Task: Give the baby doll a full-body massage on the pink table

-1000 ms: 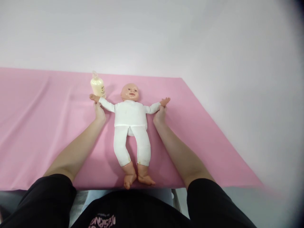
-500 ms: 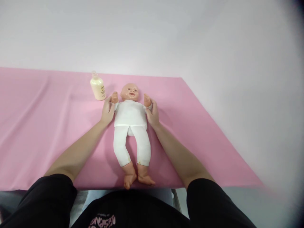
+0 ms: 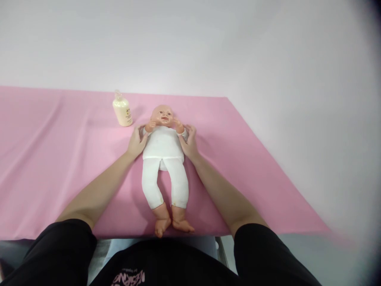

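A baby doll [image 3: 163,143] in a white top and white leggings lies on its back, head away from me and bare feet towards me. My left hand [image 3: 137,142] is closed around the doll's arm on the left side. On the right side, my right hand [image 3: 189,142] grips the other arm, thumb in front and fingers behind. Both doll arms are bent, with the little hands close to its chin. Parts of my fingers are hidden behind the arms.
A pump bottle [image 3: 122,112] of pale yellow liquid stands left of the doll's head. Pink cloth [image 3: 71,171] covers the table, with its near edge by my body. Behind it rises a plain white wall [image 3: 190,43].
Both my hands have moved inward, bringing the doll's arms from out at its sides to near its chin. The doll's body and the bottle have stayed in place.
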Available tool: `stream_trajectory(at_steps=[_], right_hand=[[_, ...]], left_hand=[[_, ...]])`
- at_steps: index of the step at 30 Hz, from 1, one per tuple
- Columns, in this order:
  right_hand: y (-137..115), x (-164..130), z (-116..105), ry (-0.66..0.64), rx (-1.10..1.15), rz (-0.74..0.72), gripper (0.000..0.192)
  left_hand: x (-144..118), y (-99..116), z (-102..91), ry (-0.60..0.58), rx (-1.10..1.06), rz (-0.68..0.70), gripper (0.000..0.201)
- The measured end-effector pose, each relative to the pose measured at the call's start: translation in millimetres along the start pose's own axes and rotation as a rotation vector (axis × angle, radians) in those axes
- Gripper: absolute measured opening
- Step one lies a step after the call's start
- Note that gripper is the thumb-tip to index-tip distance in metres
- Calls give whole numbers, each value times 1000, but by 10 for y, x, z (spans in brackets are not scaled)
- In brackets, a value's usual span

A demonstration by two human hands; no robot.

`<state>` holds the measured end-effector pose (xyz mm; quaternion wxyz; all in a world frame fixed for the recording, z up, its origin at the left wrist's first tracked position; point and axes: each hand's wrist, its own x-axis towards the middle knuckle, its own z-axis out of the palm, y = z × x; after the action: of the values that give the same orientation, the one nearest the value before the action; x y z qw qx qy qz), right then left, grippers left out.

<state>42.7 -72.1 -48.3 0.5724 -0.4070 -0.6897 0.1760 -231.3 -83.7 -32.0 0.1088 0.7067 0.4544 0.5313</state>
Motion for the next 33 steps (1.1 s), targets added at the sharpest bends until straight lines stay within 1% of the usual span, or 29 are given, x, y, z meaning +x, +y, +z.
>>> stream_trajectory(at_steps=[5,7,9,12,16,18,21,25,28,33], right_hand=[[57,9,-29,98,-17,38,31],[51,18,-53,105,-23,52,31],[37,27,-72,96,-8,63,35],[31,40,-93,74,-16,72,42],[97,61,-117,39,-61,113,50],[160,72,-128,22,-81,146,52],[261,88,-137,-6,-96,202,53],[352,107,-129,-17,-100,241,55],[372,118,-126,-33,-95,261,56],[336,107,-143,-49,-98,271,55]], left_hand=[[17,-85,-5,133,-96,-118,46],[30,-134,-7,159,-109,-144,43],[40,-183,-7,166,-102,-147,43],[42,-244,-9,140,-78,-120,49],[43,-319,-11,68,-2,-67,57],[51,-364,-9,26,38,-105,59],[67,-440,-1,-25,78,-216,59],[78,-508,7,-23,99,-268,55],[82,-481,-7,-42,101,-296,55],[81,-320,-66,-122,134,-387,58]])
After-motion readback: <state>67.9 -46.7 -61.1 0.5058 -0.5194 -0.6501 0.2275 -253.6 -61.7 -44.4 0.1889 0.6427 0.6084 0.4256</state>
